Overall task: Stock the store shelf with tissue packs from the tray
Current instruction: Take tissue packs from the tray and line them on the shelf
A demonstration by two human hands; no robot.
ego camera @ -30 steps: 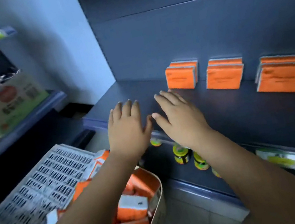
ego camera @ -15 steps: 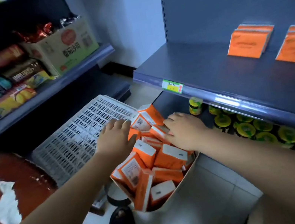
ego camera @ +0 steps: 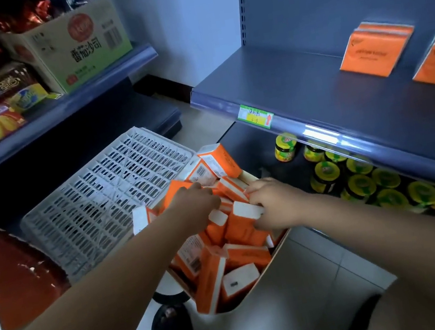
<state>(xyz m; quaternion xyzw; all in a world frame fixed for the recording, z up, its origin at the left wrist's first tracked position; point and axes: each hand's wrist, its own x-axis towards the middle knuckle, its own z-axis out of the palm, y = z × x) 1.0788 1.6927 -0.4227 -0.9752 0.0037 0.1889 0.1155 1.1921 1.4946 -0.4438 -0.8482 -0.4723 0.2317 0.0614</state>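
Both arms reach forward and down into the tray point(ego camera: 265, 318), which is heaped with orange packs point(ego camera: 209, 278). The left hand point(ego camera: 196, 206) is knuckles-up, its fingers dug among them; I cannot tell whether it grips one. The right hand point(ego camera: 276, 204) curls round a white-ended pack point(ego camera: 244, 219). Two stacks point(ego camera: 377, 51) stand at the shelf's point(ego camera: 298, 88) back edge.

Feed is dim with a blue cast on my end. The wall point(ego camera: 187, 25) at top centre is the brightest area. There's a white glare streak along the clear price rail point(ego camera: 320, 130). Below that rail I see heavy shadow, with the jars point(ego camera: 357, 184) half lost in it. Top-left corner is near black. The orange tissue packs point(ego camera: 238, 227) stay saturated and legible. Wide-angle bend: the shelf upright point(ego camera: 241, 2) leans and the forearms point(ego camera: 92, 315) balloon at the bottom edge. Focus is soft overall.
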